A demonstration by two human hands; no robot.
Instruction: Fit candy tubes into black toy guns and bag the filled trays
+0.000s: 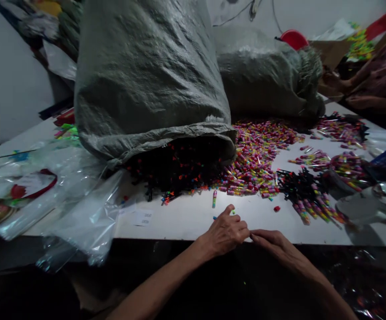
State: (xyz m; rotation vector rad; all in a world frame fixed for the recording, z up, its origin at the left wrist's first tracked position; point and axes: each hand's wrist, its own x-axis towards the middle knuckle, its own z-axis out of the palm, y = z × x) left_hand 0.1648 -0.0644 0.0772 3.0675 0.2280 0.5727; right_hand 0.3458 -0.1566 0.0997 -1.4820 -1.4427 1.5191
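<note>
Small green piece [233, 212] lies by the left hand [225, 232]; both hands' fingers curl together at the bench [186, 218] edge, grip unclear, with bare bench beyond them; right hand [272, 242].

A white table [186, 220] is being lit brightly just beyond the hands, while its near edge is being left in deep shadow. Farther off, a pale wall [9, 80] is being shown, with a cable [232, 15] being run across it. Two grey sacks [153, 75] are being rested on the table, well beyond the hands.
</note>
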